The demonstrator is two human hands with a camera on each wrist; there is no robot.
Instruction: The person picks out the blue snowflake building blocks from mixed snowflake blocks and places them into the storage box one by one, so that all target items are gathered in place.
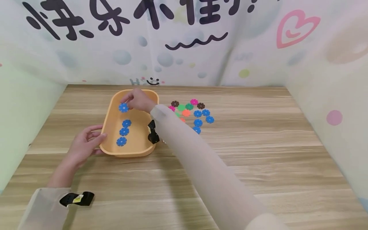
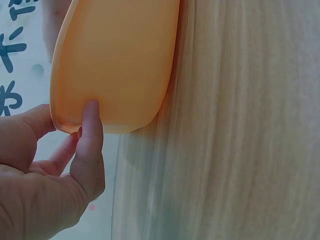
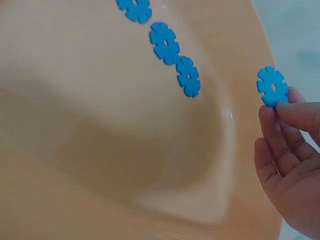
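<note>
A: Where's the blue disc (image 1: 123, 108) in play?

B: Pinched between the thumb and fingers of the right hand (image 1: 138, 100), raised over the far left part of the orange tray (image 1: 141, 127) — just beyond a row of three blue discs (image 1: 124, 131) lying on the tray's bottom.

A: Which way does that row run?

B: Away from the person, roughly along the tray's long axis; its far two look to be touching. The right hand is the nearer one to the row's far end.

A: And the left hand (image 1: 84, 143)?

B: Gripping the tray's near left side, thumb over the rim.

A: Counts?

B: One held, three lying in the tray. On the surface (image 1: 258, 143) to its right I see five loose blue discs (image 1: 198, 122), two brown discs (image 1: 175, 103), two pink discs (image 1: 194, 102), three green discs (image 1: 189, 106) and two orange discs (image 1: 186, 112) — the right sleeve (image 1: 201, 156) may hide more; I can't tell.
</note>
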